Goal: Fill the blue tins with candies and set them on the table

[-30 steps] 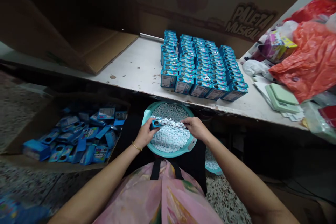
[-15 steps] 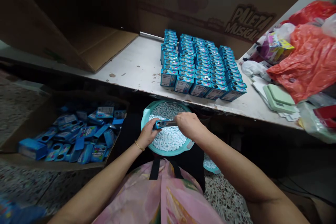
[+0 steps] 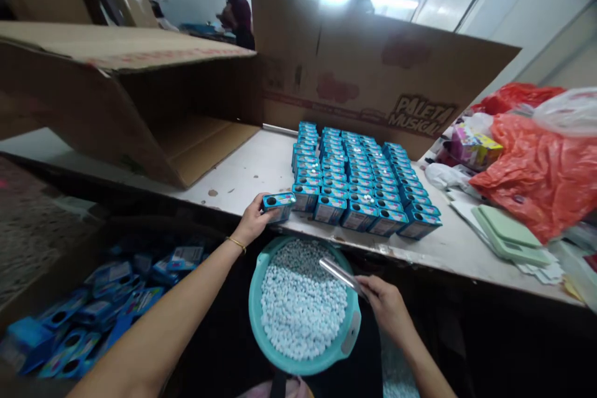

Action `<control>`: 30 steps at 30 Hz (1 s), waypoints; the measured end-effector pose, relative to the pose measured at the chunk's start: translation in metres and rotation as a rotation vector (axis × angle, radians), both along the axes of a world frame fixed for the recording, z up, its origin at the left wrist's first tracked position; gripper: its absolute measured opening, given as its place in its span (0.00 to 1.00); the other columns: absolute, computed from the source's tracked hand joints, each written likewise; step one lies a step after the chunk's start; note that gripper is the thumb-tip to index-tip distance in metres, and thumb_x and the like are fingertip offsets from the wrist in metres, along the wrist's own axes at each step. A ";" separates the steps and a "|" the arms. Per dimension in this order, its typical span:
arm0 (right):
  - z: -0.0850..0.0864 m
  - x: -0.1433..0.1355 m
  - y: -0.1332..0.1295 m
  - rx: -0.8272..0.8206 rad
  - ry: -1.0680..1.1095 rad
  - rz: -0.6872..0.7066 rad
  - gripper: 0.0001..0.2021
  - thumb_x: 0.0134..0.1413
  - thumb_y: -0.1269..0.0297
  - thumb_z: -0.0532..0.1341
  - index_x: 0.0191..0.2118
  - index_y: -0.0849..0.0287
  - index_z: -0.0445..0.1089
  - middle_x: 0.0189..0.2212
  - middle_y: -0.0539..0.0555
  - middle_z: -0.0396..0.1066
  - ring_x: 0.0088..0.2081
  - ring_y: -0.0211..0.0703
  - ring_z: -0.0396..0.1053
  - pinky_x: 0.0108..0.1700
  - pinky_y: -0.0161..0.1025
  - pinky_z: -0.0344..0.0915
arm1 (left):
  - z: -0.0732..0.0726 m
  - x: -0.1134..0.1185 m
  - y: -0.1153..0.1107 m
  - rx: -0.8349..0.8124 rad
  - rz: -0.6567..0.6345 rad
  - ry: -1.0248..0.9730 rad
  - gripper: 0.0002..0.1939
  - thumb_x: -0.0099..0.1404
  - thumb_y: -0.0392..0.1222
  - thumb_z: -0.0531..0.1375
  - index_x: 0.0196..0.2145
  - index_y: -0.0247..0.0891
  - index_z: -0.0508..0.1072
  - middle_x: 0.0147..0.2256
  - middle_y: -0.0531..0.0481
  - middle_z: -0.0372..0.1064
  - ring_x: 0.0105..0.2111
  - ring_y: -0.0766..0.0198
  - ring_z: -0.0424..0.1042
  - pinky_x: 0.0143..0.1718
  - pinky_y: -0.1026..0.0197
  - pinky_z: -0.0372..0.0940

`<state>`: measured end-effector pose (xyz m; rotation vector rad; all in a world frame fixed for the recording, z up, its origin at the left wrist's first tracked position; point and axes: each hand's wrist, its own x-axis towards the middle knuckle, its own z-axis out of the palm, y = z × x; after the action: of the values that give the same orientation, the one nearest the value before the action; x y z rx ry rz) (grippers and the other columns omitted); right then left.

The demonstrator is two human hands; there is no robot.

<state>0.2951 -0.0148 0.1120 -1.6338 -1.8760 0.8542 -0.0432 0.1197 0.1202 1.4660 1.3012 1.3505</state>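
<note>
My left hand (image 3: pixel 254 219) is closed round a small blue box (image 3: pixel 278 206) with a dark round hole in its top. It holds the box upright over the table's front edge, beside the nearest box of the left row. A metal scoop (image 3: pixel 339 273), long and narrow, is gripped in my right hand (image 3: pixel 380 300) above the right side of a teal basin (image 3: pixel 255 323). Small pale candies (image 3: pixel 301 314) fill much of the basin, which sits below the table edge. Rows of similar blue boxes (image 3: pixel 359 199) stand on the table, a few white candies on some tops.
At left, a carton (image 3: pixel 93 323) holds many loose blue boxes. A large open cardboard box (image 3: pixel 140 118) and a cardboard panel (image 3: pixel 336 68) stand on the table (image 3: pixel 242 180). To the right are a green scale (image 3: pixel 508 230) and red plastic bags (image 3: pixel 522 168). People are in the background.
My left hand has carried the blue box from over the basin up to the table edge. My right hand has drawn the scoop away from the box, rightward and down. The view has tilted up.
</note>
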 end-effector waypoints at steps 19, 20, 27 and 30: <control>-0.118 0.014 -0.017 -0.249 -0.547 0.266 0.22 0.48 0.73 0.46 0.41 0.50 0.72 0.41 0.55 0.71 0.45 0.44 0.68 0.45 0.36 0.63 | -0.150 -0.195 -0.120 -0.577 0.753 0.186 0.14 0.48 0.44 0.61 0.32 0.34 0.68 0.28 0.48 0.68 0.32 0.58 0.70 0.37 0.57 0.63; -0.123 0.021 -0.019 -0.248 -0.576 0.282 0.22 0.48 0.72 0.46 0.42 0.49 0.72 0.42 0.56 0.71 0.44 0.45 0.69 0.43 0.37 0.64 | -0.168 -0.201 -0.146 -0.658 0.737 0.197 0.13 0.43 0.41 0.64 0.27 0.34 0.68 0.23 0.50 0.66 0.31 0.56 0.70 0.37 0.56 0.63; -0.128 0.026 -0.021 -0.294 -0.630 0.298 0.22 0.48 0.70 0.46 0.42 0.44 0.72 0.39 0.52 0.72 0.35 0.42 0.72 0.32 0.35 0.65 | -0.253 -0.179 -0.183 -0.899 0.749 0.247 0.22 0.29 0.36 0.69 0.24 0.37 0.64 0.24 0.47 0.67 0.39 0.45 0.69 0.44 0.44 0.56; -0.123 0.018 -0.020 -0.355 -0.643 0.263 0.21 0.48 0.70 0.46 0.41 0.45 0.72 0.40 0.52 0.72 0.37 0.43 0.71 0.36 0.36 0.65 | -0.267 -0.173 -0.174 -0.925 0.728 0.244 0.22 0.31 0.38 0.69 0.26 0.38 0.64 0.29 0.42 0.69 0.39 0.46 0.69 0.44 0.45 0.57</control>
<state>0.3135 -0.0346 -0.0111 -2.0867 -2.5333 0.8694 -0.2162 -0.0543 -0.1465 0.5176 2.3330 0.7241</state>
